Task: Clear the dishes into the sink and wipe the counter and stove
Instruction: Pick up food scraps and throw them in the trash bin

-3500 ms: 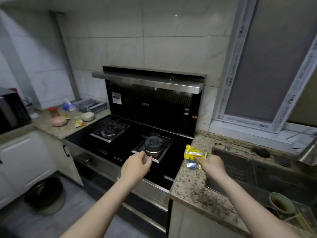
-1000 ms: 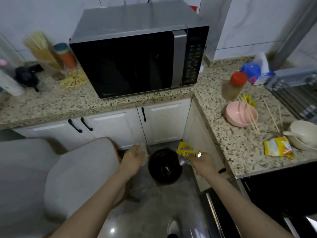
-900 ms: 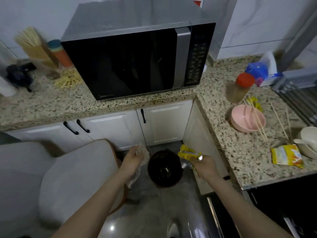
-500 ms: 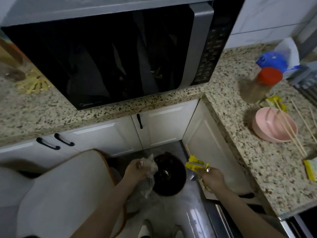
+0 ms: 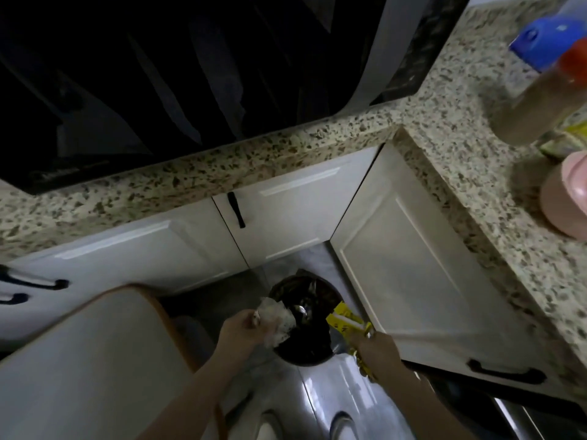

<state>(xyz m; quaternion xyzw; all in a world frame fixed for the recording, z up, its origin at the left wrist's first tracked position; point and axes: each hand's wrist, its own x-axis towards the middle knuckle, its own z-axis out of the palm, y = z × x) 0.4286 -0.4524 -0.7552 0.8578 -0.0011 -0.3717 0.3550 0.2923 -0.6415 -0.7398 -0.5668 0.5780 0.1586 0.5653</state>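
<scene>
A round dark trash bin (image 5: 303,350) with a black liner stands on the floor in the cabinet corner. My left hand (image 5: 243,328) grips a crumpled clear plastic wrapper (image 5: 278,319) over the bin's left rim. My right hand (image 5: 374,347) pinches a yellow snack packet (image 5: 344,320) at the bin's right rim. A pink bowl (image 5: 565,198) sits on the speckled granite counter (image 5: 460,128) at the right edge.
A black microwave (image 5: 190,74) fills the top of the view. White cabinet doors (image 5: 403,258) with black handles close in the corner. A red-capped jar (image 5: 540,100) and a blue item (image 5: 540,36) stand on the counter. A pale chair back (image 5: 95,360) is at the lower left.
I turned from the stove to the corner and leaned down. Both hands dropped closer to the bin, and the wrapper and packet now hang over its rim.
</scene>
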